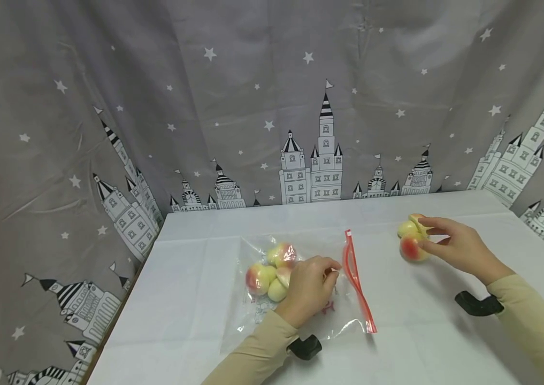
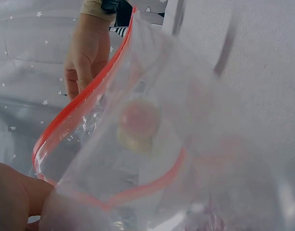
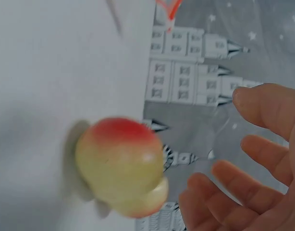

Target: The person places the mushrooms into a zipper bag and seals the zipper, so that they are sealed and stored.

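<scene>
In the head view my left hand [image 1: 307,289] is over a clear zip bag [image 1: 344,315], its thumb and forefinger pinching the film near the red zip edge. The left wrist view shows the bag mouth gaping, with fingers [image 2: 15,197] at its rim. Several red-and-yellow peaches [image 1: 257,279] lie inside the bag, partly hidden by that hand. To the right, my right hand [image 1: 457,248] reaches over a small group of loose peaches [image 1: 413,249], fingers spread. The right wrist view shows a gap between this hand and the nearest peach [image 3: 118,159].
A white cloth covers the table [image 1: 180,299]. Behind it and along the left hangs a grey curtain [image 1: 233,107] printed with castles and stars. Each wrist carries a black strap piece [image 1: 479,305].
</scene>
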Demonstrator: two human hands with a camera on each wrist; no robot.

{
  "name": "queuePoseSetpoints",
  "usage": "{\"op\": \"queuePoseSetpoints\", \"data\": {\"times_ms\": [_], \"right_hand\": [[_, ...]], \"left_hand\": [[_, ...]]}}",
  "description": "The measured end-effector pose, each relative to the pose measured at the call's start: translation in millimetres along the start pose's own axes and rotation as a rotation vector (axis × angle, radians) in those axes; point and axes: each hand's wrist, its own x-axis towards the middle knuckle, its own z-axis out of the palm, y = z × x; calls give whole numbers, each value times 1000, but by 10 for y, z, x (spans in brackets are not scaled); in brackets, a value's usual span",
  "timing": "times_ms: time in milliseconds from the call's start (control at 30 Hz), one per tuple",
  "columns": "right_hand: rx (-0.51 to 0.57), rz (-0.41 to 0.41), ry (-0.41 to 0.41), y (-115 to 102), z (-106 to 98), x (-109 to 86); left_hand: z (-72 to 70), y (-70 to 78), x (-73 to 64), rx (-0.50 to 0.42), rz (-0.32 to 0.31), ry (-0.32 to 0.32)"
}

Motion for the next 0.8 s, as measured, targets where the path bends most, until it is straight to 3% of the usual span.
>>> {"op": "queuePoseSetpoints", "data": {"times_ms": [467,800], "right_hand": [[25,161,-93,313,160,12],[51,216,-94,379,310,0]], "left_hand": [[-11,11,-6,-7,0,-1],[-17,4,-5,3,14,11]]}}
